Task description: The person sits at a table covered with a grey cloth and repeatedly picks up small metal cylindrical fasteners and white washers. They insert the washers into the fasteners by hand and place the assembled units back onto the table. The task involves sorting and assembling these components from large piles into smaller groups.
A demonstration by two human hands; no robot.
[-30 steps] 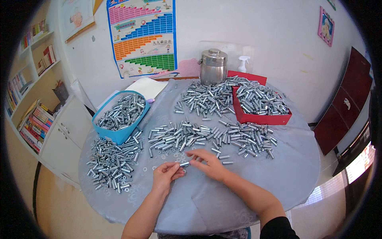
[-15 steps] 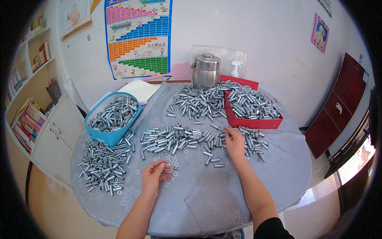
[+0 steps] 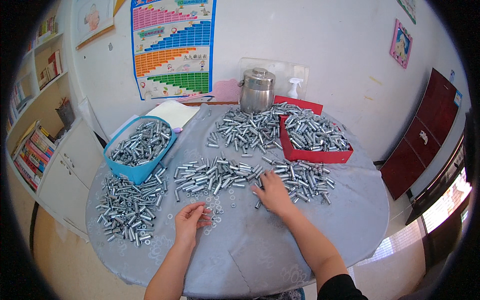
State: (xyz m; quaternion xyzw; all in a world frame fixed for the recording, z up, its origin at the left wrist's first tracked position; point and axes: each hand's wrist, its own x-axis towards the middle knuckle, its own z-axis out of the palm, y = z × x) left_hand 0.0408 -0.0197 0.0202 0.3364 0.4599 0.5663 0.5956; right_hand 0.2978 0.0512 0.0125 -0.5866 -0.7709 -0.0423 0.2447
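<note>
My left hand [image 3: 189,221] hovers beside scattered flat washers [image 3: 218,212], its thumb and forefinger pinched together. Whatever may be between those fingertips is too small to make out. My right hand [image 3: 273,192] reaches into the loose metal sleeves [image 3: 218,176] at the table's middle. Its fingers are apart and point left, near the sleeves, with no sleeve visibly gripped. More sleeves [image 3: 305,181] lie to the right of that hand. One small nut [image 3: 233,205] rests between the two hands.
A blue fabric bin [image 3: 136,173] full of metal bolts stands left, with a pile of bolt assemblies [image 3: 127,210] before it. A red box [image 3: 320,156] heaped with metal parts is at back right, near another heap [image 3: 245,131]. Behind are a steel pot [image 3: 257,92] and a spray bottle [image 3: 295,89].
My right hand has moved left and slightly nearer, from the right-hand sleeves to the middle ones. My left hand stays in nearly the same place, still pinched.
</note>
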